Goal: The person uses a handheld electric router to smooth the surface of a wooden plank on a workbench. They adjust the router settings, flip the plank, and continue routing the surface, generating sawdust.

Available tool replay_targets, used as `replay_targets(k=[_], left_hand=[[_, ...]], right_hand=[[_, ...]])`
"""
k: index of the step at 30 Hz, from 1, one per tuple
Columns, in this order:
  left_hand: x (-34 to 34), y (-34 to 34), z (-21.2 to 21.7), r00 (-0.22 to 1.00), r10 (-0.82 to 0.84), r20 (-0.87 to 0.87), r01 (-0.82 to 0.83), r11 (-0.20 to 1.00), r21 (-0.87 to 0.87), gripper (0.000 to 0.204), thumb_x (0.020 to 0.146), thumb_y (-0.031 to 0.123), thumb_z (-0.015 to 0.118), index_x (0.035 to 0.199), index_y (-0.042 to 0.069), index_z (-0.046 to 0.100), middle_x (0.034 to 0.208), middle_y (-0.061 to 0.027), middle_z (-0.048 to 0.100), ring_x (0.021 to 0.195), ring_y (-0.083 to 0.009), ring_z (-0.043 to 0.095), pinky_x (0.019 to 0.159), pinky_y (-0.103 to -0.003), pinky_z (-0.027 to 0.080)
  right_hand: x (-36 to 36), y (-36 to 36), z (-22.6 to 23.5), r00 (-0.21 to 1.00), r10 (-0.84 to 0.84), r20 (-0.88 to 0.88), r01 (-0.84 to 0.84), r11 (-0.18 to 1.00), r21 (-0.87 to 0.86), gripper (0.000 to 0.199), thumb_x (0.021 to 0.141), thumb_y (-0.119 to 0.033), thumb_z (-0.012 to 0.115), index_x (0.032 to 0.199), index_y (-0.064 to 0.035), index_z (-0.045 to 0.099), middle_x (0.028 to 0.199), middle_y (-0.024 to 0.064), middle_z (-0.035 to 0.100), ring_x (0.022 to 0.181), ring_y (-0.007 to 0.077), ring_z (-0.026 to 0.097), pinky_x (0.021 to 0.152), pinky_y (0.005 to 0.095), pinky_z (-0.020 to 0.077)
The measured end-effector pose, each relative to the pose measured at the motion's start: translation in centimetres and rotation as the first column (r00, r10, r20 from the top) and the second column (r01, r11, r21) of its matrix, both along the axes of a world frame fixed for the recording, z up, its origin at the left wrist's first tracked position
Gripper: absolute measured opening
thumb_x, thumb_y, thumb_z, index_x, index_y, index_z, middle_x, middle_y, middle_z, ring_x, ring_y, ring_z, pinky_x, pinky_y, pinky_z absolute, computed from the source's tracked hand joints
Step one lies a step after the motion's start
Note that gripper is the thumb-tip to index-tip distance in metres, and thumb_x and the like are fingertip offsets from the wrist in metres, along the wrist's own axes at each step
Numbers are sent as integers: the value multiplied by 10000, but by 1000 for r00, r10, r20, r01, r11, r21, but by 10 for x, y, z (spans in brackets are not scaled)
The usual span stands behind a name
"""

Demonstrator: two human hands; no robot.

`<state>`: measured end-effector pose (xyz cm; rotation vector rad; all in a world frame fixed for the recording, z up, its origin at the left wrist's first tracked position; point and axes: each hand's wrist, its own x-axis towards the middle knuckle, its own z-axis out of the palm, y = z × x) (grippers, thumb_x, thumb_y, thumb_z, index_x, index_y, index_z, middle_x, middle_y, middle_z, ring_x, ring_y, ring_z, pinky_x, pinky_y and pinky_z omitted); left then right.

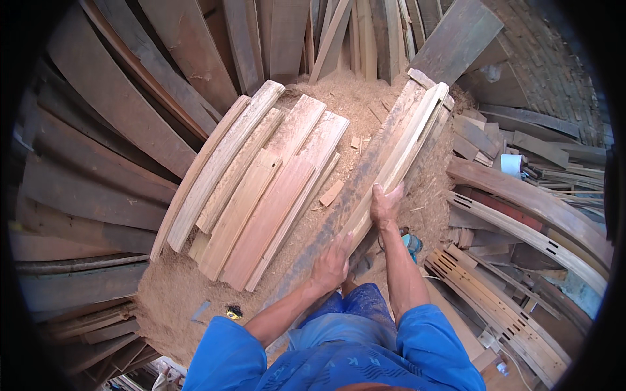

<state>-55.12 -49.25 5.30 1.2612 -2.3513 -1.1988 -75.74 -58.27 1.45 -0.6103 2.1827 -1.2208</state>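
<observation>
A long, pale wooden piece with a groove along it (399,156) lies lengthwise on a dusty timber beam (355,190), running away from me toward the far right. My right hand (387,204) is closed around its right edge, partway along, with the thumb over the top. At the near end, my left hand (330,264) rests with its fingers stretched out along the wood, not wrapped around it. Part of a teal power tool (412,244) shows beside my right forearm; my arm hides some of it.
Several cut boards (267,189) lie side by side on sawdust (169,290) to the left. Nearer are a yellow-and-black tape measure (234,312) and a thin bluish strip (201,311). Planks (117,111) lean around the edges. Slotted wooden rails (495,303) and a white container (512,165) are at right.
</observation>
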Motion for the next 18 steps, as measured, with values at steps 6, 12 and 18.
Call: replay_targets(k=[6, 12, 18], left_hand=[[-1, 0, -3, 1000, -11, 19, 11, 1000, 9, 847, 785, 56, 659, 1545, 78, 287, 1324, -346, 516, 1138, -494, 586, 918, -513, 537], [0, 6, -10, 1000, 3, 16, -3, 1000, -25, 861, 781, 63, 659, 1552, 82, 276, 1335, -337, 513, 1119, -478, 602, 897, -497, 545], [-1, 5, -6, 999, -2, 35, 4, 999, -39, 892, 770, 74, 676, 1557, 91, 258, 1338, -313, 515, 1146, -459, 584, 921, -496, 532]], right_hand=[[-4, -1, -5, 1000, 6, 8, -6, 1000, 20, 634, 818, -144, 675, 1331, 115, 406, 1182, 271, 591, 1084, 371, 611, 971, 422, 468], [-3, 2, -9, 1000, 15, 24, -17, 998, 53, 720, 811, -164, 686, 1376, 134, 354, 1228, 299, 564, 1142, 406, 583, 1014, 431, 441], [-2, 3, -5, 998, 23, 50, -25, 999, 47, 754, 817, -172, 683, 1399, 137, 316, 1256, 312, 540, 1167, 411, 560, 1035, 434, 423]])
